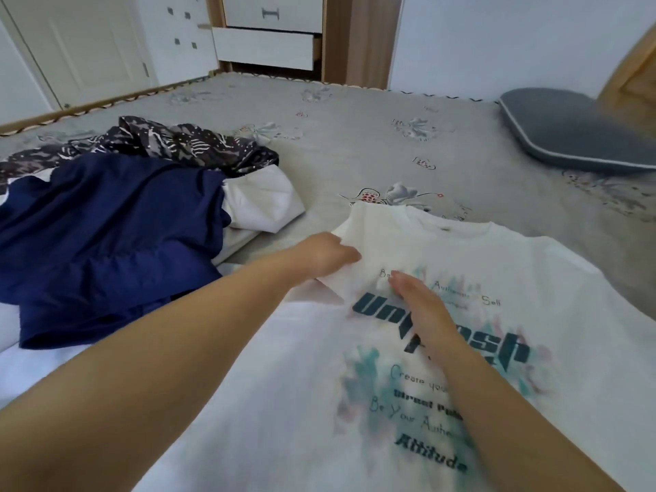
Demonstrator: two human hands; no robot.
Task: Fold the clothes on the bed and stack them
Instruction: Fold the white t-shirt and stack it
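Observation:
A white T-shirt (553, 278) with dark teal lettering lies front up across the near part of the bed. Its left sleeve and shoulder are turned in over the chest, and my left hand (324, 255) grips that folded edge. My right hand (419, 307) lies flat on the print with straight fingers, pressing the cloth beside the fold. To the left lies an unfolded heap: a navy blue garment (113, 239), a dark patterned garment (184, 143) behind it, and a white one (262, 204) under them.
The bed (372, 136) has a grey sheet with a flower print. A grey pillow (568, 133) lies at the far right. Beyond the bed's far edge stand white drawers (266, 47), one pulled out, and a white door at the left.

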